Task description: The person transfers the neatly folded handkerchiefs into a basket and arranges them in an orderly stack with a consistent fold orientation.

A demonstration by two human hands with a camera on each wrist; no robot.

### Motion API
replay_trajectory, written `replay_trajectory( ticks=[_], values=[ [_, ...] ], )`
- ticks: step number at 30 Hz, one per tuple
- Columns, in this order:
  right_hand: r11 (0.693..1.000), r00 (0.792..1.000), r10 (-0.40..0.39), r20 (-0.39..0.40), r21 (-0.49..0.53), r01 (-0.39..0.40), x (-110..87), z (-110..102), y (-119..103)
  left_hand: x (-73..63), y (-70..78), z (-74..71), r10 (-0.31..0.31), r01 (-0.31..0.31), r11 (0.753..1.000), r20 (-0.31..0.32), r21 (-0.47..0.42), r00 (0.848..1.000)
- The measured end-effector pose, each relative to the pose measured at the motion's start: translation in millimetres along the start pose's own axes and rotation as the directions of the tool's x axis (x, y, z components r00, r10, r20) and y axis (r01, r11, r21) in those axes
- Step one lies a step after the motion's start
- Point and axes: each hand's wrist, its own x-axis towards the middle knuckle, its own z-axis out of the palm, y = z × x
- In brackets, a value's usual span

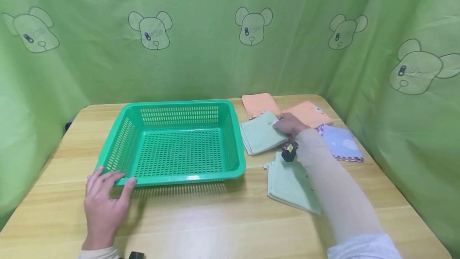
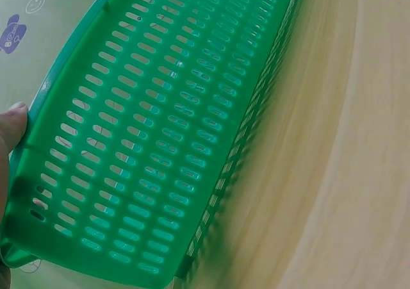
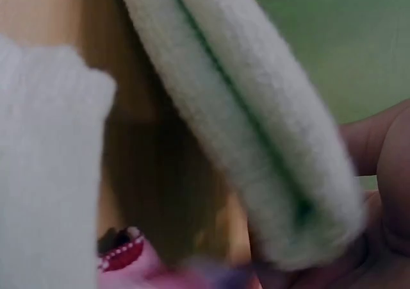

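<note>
A green plastic basket (image 1: 179, 177) stands on the table, and nothing lies inside it. My left hand (image 1: 106, 205) grips its near left corner, the fingers over the rim and the thumb on the front edge. To the basket's right, my right hand (image 1: 291, 125) pinches the right edge of a folded pale green towel (image 1: 262, 133). In the right wrist view this towel (image 3: 256, 122) shows its thick folded edge, raised off the table. Another folded pale green towel (image 1: 291, 185) lies nearer, partly under the right forearm.
Behind the right hand lie two folded orange towels (image 1: 260, 105), the right one (image 1: 305, 114) with an eye print. A folded blue towel with checked trim (image 1: 341, 143) lies near the table's right edge. Green curtains (image 1: 201, 59) surround the wooden table (image 1: 201, 223).
</note>
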Motion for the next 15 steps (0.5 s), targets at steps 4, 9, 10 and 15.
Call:
replay_trajectory(
  ticks=[4,9,10,15],
  values=[
    [0.992,0.998,0.058,0.018,0.109,-0.059,-7.8,0.0,-4.2,0.7,-0.1,-0.1,0.001,-0.001,1.000,0.003,0.001,1.000],
    [0.995,0.999,0.035,0.014,0.095,-0.036,-15.7,-1.3,-8.4,1.7,-0.5,-0.5,0.002,-0.002,1.000,0.004,0.005,1.000],
    [0.995,0.999,0.032,0.014,0.098,-0.033,-16.8,-1.4,-9.0,1.9,-0.3,-0.6,0.002,-0.002,1.000,0.003,0.005,1.000],
    [0.998,1.000,-0.008,0.005,0.055,0.007,-20.4,-2.6,-8.8,2.1,1.5,-1.4,0.004,-0.004,1.000,0.005,0.009,1.000]
  ],
)
